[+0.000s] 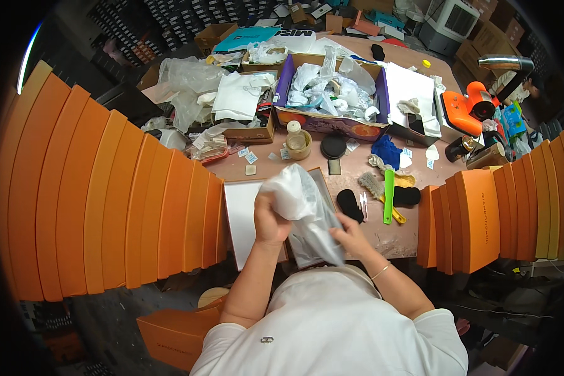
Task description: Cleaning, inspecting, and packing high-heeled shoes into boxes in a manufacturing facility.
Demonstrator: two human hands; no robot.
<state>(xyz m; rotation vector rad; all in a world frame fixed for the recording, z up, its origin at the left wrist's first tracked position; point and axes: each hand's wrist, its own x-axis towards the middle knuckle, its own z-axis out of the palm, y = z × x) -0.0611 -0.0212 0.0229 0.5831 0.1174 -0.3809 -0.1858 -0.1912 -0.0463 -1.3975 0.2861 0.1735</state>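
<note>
- Left hand [271, 219] clenched on the upper, bunched end of a translucent plastic bag [307, 210], fingers wrapped over the crumpled film.
- Right hand [349, 235] grasping the bag's lower end from the right, fingers pinched on the film.
- Bag held between both hands just above the near edge of the bench [357, 164]; long axis slanted from upper left down to lower right; neither hand nearer, both already on it.
- Directly beneath: one open shoe box [247, 216] with a white inner face, touching the near bench edge.
- Right of the hands, on the bench: one green-handled tool [388, 195], one small pair of snips [363, 205], one brush [372, 184], two black pads [348, 203].
- Farther off: one pale round container [297, 143], one purple-lined carton [329, 94] full of white wrapping, one orange handheld machine [467, 108] at far right.
- Flanking stacks of orange boxes [106, 188]: roughly a dozen at left, fewer at right; exact count unclear.
</note>
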